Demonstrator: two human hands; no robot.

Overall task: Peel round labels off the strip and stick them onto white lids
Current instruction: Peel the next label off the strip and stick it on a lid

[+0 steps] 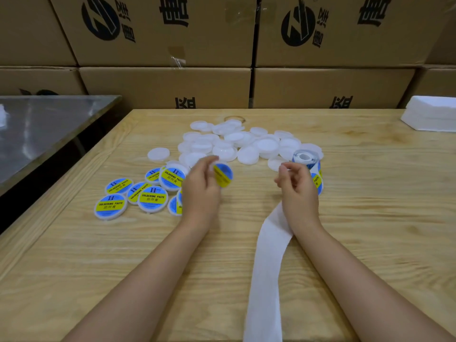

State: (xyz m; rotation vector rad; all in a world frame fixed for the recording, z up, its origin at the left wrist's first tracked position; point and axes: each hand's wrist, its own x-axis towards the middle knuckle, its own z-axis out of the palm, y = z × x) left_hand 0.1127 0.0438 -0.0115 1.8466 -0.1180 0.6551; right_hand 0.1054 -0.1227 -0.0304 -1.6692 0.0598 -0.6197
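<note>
Judging by the lay of the worktop, the job is well under way but less than half done.

**Done:** a group of labelled lids lies at the left, each bearing a blue-and-yellow round label. At least seven can be counted; an eighth may sit behind the left wrist, partly hidden. One further lid, the held lid, already carries its label and is gripped on edge, tilted, in the fingers and thumb of the left hand, just above the worktop and just beside the finished group.

**Left to do:** the pile of bare white lids at the far middle overlaps too much for an exact count; roughly two dozen is my estimate. One single bare lid lies apart at the pile's left.

**Supply:** one label roll stands behind the right hand, with printed labels showing on it. One spent backing strip, white and stripped, trails from under that hand toward the near edge.

**Right hand:** fingers curled, thumb and forefinger close together. Whether they pinch a label or the strip cannot be told.
</note>
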